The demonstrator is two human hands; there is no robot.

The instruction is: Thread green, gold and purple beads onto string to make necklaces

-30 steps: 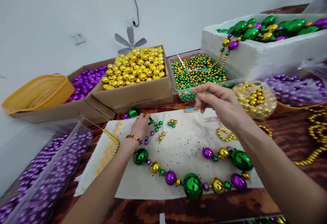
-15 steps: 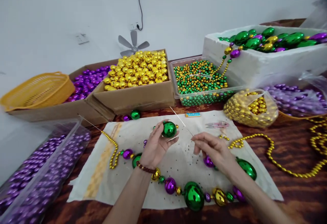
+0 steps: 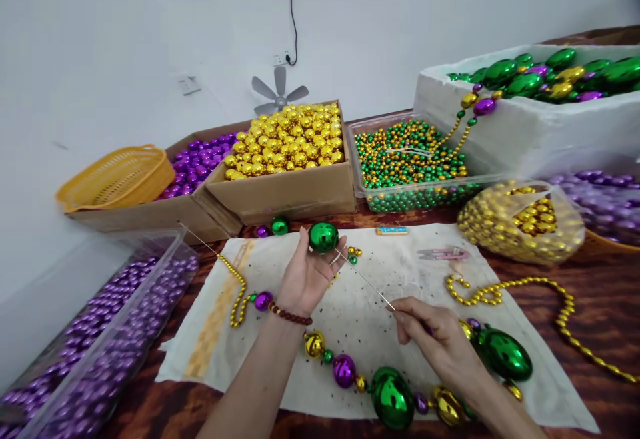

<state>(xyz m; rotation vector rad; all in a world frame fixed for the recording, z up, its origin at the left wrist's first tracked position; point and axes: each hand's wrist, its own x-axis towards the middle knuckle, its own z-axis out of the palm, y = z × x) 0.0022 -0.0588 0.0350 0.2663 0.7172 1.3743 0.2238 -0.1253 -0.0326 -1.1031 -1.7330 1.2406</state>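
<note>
I log left hand (image 3: pixel 306 280) loosely curled around green ball (image 3: pixel 323 237), right hand (image 3: pixel 434 333) pinched on needle (image 3: pixel 370 283); large beads (image 3: pixel 393 397) strung, small beads (image 3: pixel 353 260) loose.

Green ball (image 3: pixel 323 237) in left hand (image 3: pixel 307 279)

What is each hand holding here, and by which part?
The left hand holds a green bead from its underside, thumb at its left edge. The right hand pinches a thin needle near its lower visible end.
</note>
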